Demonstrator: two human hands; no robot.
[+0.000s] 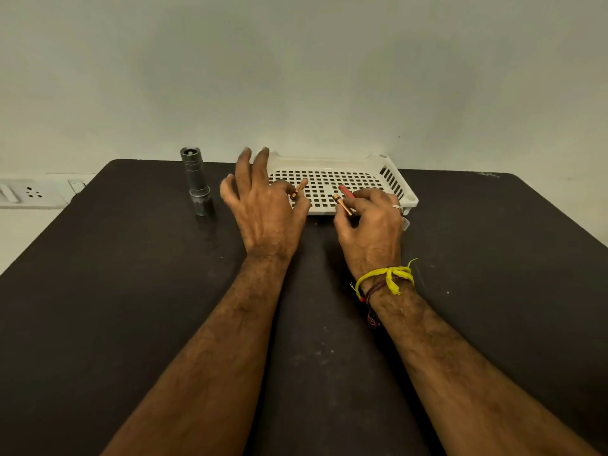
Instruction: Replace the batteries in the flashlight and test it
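Observation:
A silver flashlight [195, 181] stands on end on the black table [131, 291], left of my hands. My left hand [263, 209] pinches a copper-coloured battery [298, 189] between thumb and forefinger, its other fingers spread out. My right hand [371, 225] holds two batteries over the front of a white perforated tray [329, 184]: a copper one [342, 204] and a red one [346, 191]. Yellow and dark red threads are tied round my right wrist, and a ring sits on one finger.
The white tray stands against the pale wall at the back of the table. A wall socket plate [29, 192] sits at the far left, beyond the table's edge. Bare table surface stretches to both sides of my forearms.

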